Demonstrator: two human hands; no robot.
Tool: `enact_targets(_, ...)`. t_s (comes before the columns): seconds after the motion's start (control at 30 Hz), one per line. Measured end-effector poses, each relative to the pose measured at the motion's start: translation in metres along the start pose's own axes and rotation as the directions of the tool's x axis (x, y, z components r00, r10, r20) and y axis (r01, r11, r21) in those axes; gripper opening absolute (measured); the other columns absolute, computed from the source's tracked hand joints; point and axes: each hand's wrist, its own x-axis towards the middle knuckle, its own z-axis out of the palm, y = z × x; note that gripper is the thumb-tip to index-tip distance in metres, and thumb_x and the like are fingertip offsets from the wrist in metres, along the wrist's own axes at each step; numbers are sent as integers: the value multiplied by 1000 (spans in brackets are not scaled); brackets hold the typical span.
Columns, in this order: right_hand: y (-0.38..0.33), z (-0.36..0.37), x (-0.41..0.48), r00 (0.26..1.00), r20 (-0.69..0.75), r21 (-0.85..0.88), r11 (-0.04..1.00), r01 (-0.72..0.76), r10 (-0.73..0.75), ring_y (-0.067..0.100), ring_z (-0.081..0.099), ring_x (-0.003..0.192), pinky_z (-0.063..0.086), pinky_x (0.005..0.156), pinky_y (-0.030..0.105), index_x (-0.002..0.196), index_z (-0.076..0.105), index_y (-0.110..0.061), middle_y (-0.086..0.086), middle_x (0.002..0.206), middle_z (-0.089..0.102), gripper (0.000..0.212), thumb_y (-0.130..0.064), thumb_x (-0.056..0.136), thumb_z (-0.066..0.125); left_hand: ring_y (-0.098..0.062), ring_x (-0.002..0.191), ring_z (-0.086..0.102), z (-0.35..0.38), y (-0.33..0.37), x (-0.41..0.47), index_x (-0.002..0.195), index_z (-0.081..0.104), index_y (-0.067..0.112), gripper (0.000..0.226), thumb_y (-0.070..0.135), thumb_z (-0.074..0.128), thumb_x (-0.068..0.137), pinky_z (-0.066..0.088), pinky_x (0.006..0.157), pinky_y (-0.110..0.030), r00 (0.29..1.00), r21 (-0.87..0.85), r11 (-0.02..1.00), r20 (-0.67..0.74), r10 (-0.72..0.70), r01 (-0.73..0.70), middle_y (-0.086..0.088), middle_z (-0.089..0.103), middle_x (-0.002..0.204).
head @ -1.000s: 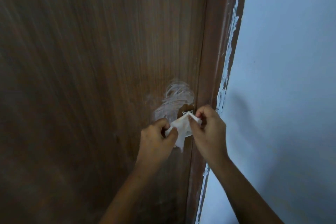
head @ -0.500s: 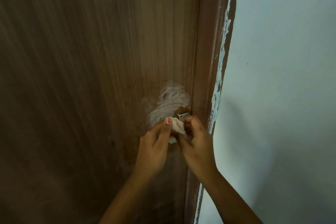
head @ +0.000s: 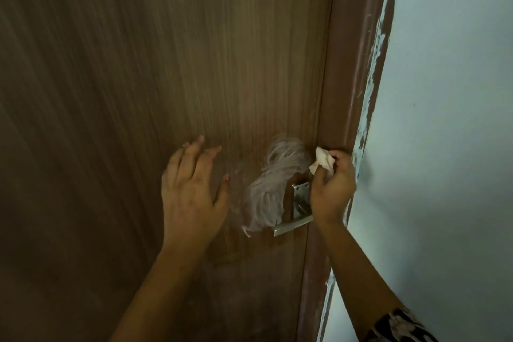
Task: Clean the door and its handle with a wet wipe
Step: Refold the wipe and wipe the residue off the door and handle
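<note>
Releasing the wet wipe (head: 323, 161), my left hand (head: 191, 197) is spreading; right hand (head: 331, 191) is pinching it bunched, risking smearing the door (head: 138, 64).

We list, left to right: door (head: 138, 91), door frame (head: 349, 64), wall (head: 444, 147).
On the door, near its right edge: handle (head: 293, 226), lever pointing left.
Just left of and above the handle: smear (head: 273, 189).
Left of the smear: our left hand (head: 191, 194).
Right of the handle, before the frame: our right hand (head: 331, 189), with the wipe (head: 323, 161) at its top.
</note>
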Motion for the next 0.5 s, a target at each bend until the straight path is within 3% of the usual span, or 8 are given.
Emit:
enact_targets(0.13, 2, 36, -12, 997, -53, 24, 998, 63, -61, 28, 59, 109, 45, 96, 28, 120, 58, -1, 17, 119, 62, 29, -2, 92, 49, -28, 140, 29, 4, -20, 21, 136, 51, 16, 50, 31, 51, 88, 21, 114, -55, 986, 178, 974, -60, 155, -142, -9, 37, 150)
enact_targets(0.27, -9, 64, -22, 995, -77, 129, 990, -49, 60, 28, 50, 125, 34, 103, 15, 135, 45, -4, 16, 137, 51, 39, -10, 97, 42, -25, 142, 26, 12, -31, 35, 136, 53, 18, 49, 30, 53, 88, 9, 116, -52, 948, 258, 929, -103, 301, -266, -8, 36, 151)
enact_targets(0.37, -14, 80, -23, 987, -67, 203, 970, -131, 147, 27, 39, 135, 31, 113, 42, 145, 28, -15, 10, 147, 40, 51, -34, 98, 32, -23, 143, 24, 17, -39, 44, 136, 53, 19, 48, 30, 55, 89, 3, 117, -50, 912, 312, 891, -141, 386, -329, -7, 39, 150)
enact_targets(0.4, -16, 84, -23, 984, -59, 203, 967, -152, 167, 24, 30, 140, 25, 116, 44, 146, 22, -16, 8, 151, 33, 52, -35, 99, 30, -23, 143, 24, 18, -43, 48, 136, 52, 20, 48, 30, 55, 90, 2, 117, -50, 900, 328, 880, -151, 408, -344, -7, 39, 150)
enact_targets(0.5, -24, 91, -21, 988, -15, 198, 969, -147, 153, 13, 7, 145, 6, 118, 25, 148, 9, -13, 4, 158, 10, 52, -28, 101, 27, -21, 143, 25, 22, -50, 53, 139, 50, 21, 48, 32, 53, 93, 1, 118, -50, 867, 391, 839, -167, 470, -379, -4, 40, 151)
